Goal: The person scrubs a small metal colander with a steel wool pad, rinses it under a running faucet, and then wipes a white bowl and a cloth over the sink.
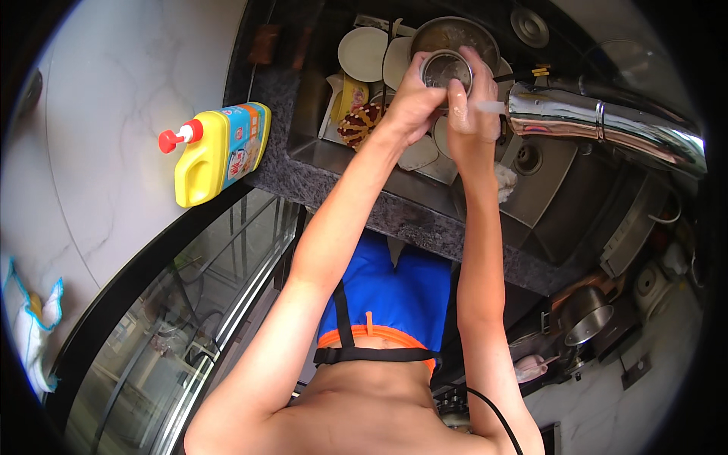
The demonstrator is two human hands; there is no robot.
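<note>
Both hands grip a round cup above the sink; whether it is metal or glass I cannot tell. Its open mouth faces up toward me. My left hand wraps the cup's left side, with the thumb below the rim. On the other side is my right hand, wet with some suds on its thumb. A chrome faucet points at the right hand from the right, and water seems to run from its spout onto that hand. Behind the cup sits a metal pan.
The sink holds a white plate, a brown-and-cream patterned item and other dishes. A white cloth lies near the drain. A yellow detergent bottle with a red pump stands left. A metal pot is at right.
</note>
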